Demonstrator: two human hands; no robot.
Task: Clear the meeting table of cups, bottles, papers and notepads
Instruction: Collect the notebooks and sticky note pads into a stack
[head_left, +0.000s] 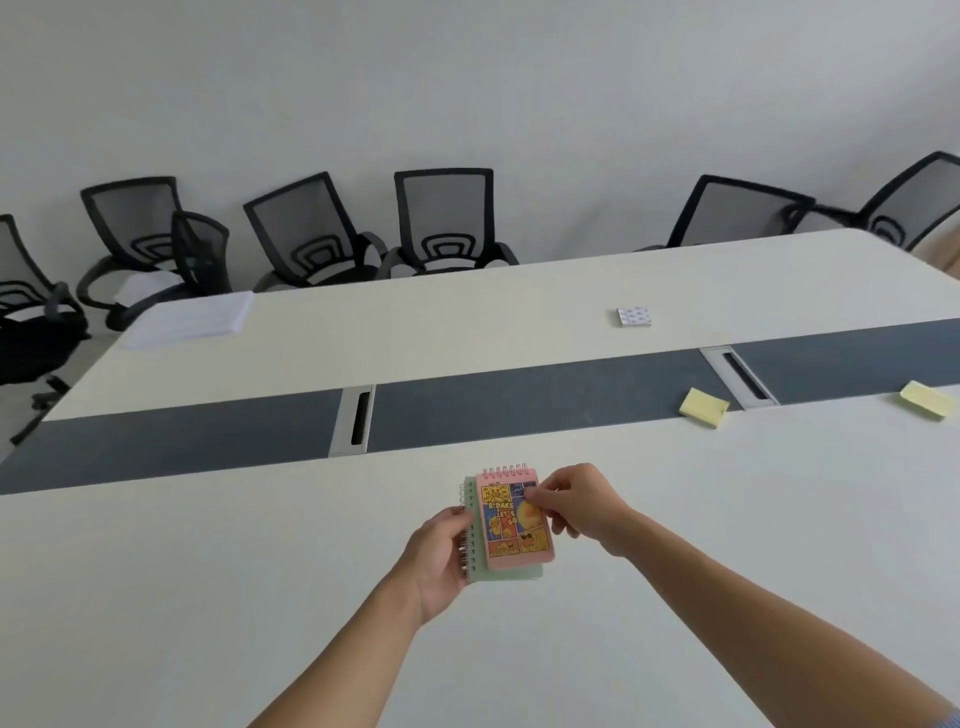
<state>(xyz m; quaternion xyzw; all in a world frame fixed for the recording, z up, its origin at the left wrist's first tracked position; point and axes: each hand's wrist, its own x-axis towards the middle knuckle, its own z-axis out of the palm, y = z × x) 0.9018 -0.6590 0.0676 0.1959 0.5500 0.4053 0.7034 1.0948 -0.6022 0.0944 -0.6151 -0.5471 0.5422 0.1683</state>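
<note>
A small pink spiral notepad (511, 525) with cartoon ducks lies on top of a pale green spiral notepad (511, 572). My left hand (436, 558) grips the green notepad by its spiral edge, above the near half of the white table (208, 571). The thumb and fingers of my right hand (582, 501) pinch the right edge of the pink notepad. Two yellow sticky-note pads, one (703, 408) and another (927, 399), lie at the right by the grey centre strip. A small white printed pad (634, 316) sits on the far half. A stack of white papers (189, 318) lies at the far left corner.
Several black mesh office chairs (444, 223) line the far side against the wall. Two cable slots, one (358, 418) and one (740, 376), are set in the grey centre strip. More papers rest on a chair seat (140, 288) at the far left.
</note>
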